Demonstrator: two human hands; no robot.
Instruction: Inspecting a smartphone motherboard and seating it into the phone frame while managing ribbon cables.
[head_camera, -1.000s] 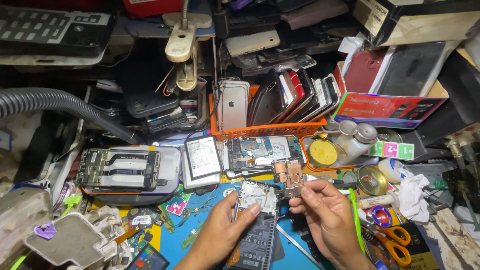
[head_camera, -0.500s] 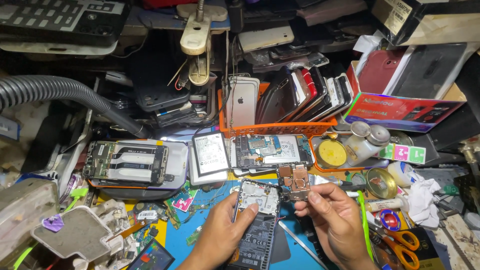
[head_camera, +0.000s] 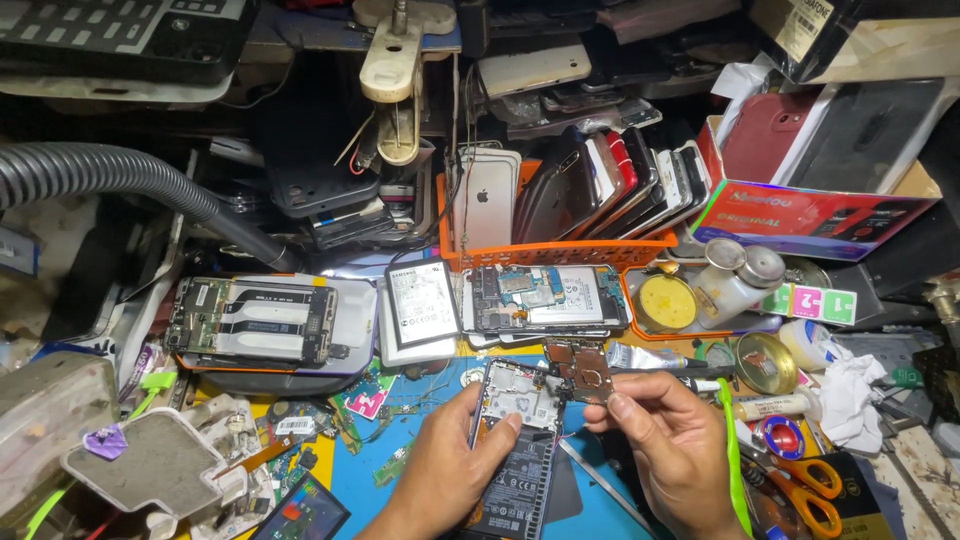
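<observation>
My left hand (head_camera: 447, 468) grips an opened phone (head_camera: 518, 440) with its back off, showing a black battery and silver upper frame, held upright above the blue mat (head_camera: 360, 478). My right hand (head_camera: 672, 440) pinches a small brown circuit board (head_camera: 582, 368) at the phone's upper right corner, touching it. Both hands sit at the bottom middle of the head view.
An orange basket (head_camera: 560, 252) of upright phones stands behind. Other opened phones (head_camera: 255, 320) (head_camera: 545, 297), a loose battery (head_camera: 423, 302), a grey hose (head_camera: 120, 180), a yellow tin (head_camera: 666, 302), orange scissors (head_camera: 800, 480), a green-handled tool (head_camera: 735, 460) and a red box (head_camera: 800, 215) crowd the bench.
The view has shifted slightly downward. My right hand with the small board has stayed at the phone's top right corner; my left hand keeps its hold.
</observation>
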